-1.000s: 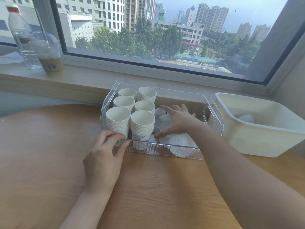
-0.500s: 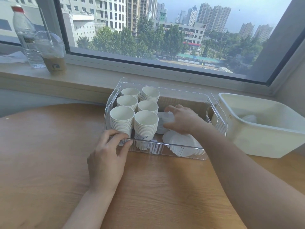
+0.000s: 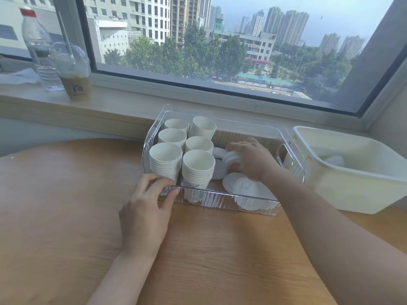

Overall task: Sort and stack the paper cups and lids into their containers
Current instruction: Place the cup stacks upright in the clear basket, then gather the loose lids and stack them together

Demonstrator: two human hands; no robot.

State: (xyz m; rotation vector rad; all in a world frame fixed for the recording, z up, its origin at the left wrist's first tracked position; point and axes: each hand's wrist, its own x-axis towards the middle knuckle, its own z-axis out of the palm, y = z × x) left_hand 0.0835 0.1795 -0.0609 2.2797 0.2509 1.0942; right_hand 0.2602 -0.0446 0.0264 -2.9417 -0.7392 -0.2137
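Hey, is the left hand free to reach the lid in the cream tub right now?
Probably not: the left hand grips the clear bin's front wall, and the right hand blocks its path.

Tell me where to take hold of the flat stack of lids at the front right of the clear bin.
Pinch the flat lid stack by its rim from straight above. It lies flat with the clear bin wall in front, the cup stacks to its left and the right hand working lids just behind, so the top looks like the only open side.
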